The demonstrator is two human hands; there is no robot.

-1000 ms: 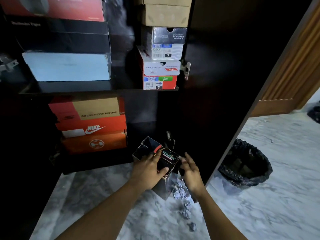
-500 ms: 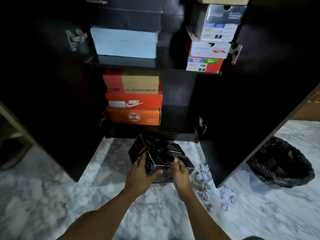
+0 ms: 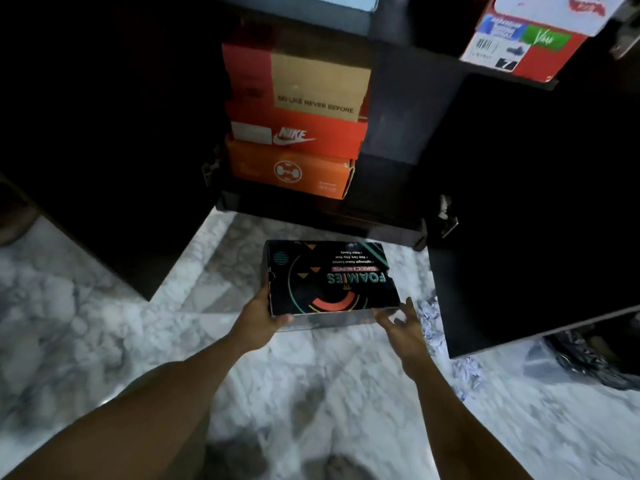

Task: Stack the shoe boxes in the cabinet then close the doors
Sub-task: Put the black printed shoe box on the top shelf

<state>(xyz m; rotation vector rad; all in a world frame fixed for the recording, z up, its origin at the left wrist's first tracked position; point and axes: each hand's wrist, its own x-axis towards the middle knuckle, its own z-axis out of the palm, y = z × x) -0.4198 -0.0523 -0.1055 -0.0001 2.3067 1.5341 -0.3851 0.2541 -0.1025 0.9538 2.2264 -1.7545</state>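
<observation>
Our left hand (image 3: 258,318) grips the near left corner of the black shoe box (image 3: 329,278), keeping it flat and lid up, low in front of the open cabinet (image 3: 381,230). Behind it, the stack of three boxes (image 3: 294,133) leaves shelf space alongside. Our right hand (image 3: 401,327), fingers spread and unclenched, steadies the near right corner. Count: two hands, one box.

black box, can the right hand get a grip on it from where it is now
Probably yes: the right hand is open at the near right corner of the black box, nothing between them. The left hand holds the near left corner.
</observation>
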